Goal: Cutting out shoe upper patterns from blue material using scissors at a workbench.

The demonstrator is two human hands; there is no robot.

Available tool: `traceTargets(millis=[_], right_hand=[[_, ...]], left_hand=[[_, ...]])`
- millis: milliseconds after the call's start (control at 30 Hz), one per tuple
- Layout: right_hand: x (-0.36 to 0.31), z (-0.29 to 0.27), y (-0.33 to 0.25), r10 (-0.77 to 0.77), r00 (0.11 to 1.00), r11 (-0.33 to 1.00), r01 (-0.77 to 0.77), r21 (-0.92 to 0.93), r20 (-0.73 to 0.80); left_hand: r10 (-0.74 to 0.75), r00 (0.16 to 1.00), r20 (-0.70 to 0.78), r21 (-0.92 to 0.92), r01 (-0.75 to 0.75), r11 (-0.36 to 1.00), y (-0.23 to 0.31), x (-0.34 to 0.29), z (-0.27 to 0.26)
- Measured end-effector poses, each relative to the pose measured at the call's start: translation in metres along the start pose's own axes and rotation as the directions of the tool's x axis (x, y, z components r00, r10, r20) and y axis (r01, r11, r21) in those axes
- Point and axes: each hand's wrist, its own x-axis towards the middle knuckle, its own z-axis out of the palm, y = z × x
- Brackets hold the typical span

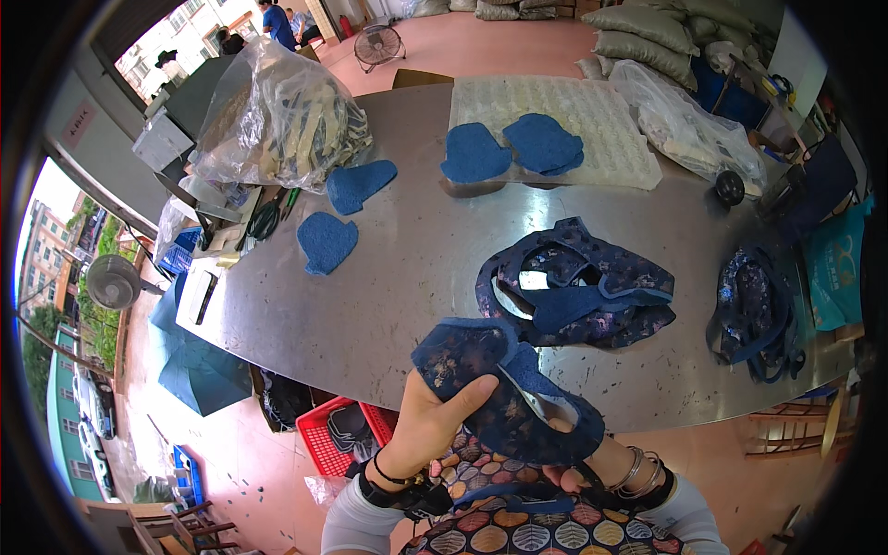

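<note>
A dark blue shoe upper [532,433] with a shiny speckled print and a lighter blue fuzzy lining is held up over the table's near edge. My left hand [427,412] grips its left end, thumb pressed on the printed face. Below its right part is my right hand [566,477], largely covered by the upper; a fingertip shows through the opening, and its grip is hidden. Just beyond lies a heap of similar uppers [629,319]. Fuzzy blue cut pieces lie farther back: two stacks [476,153] on a pale textured sheet [601,106], and two pieces [328,242] at left.
The metal table [407,240] has a curved-looking near edge. At its left stand a clear bag of pieces [277,120] and scissors [264,220]. More uppers [754,305] and a turquoise bag [835,268] are at right. A red basket [319,433] sits below; people [277,23] are far back.
</note>
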Motion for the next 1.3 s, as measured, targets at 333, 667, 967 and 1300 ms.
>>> traceTargets(millis=[333,667,967,1300], right_hand=[[0.030,0.013,-0.019,-0.171,0.983,0.983,0.175,0.051,-0.064],[-0.011,0.004,-0.023,-0.011,0.999,0.991,0.005,-0.131,-0.039],[-0.023,-0.001,-0.020,0.185,0.982,0.958,-0.190,-0.213,-0.044],[-0.029,-0.004,-0.017,0.231,0.967,0.928,-0.251,-0.275,-0.104]], left_hand=[[0.287,0.941,0.180,0.427,-0.338,0.839,0.055,0.018,-0.057],[-0.385,0.863,0.327,0.196,0.337,0.921,0.021,0.033,-0.029],[-0.316,0.938,0.146,0.285,0.266,0.921,0.032,0.015,-0.013],[-0.268,0.960,0.083,0.271,0.237,0.933,0.028,0.013,-0.004]])
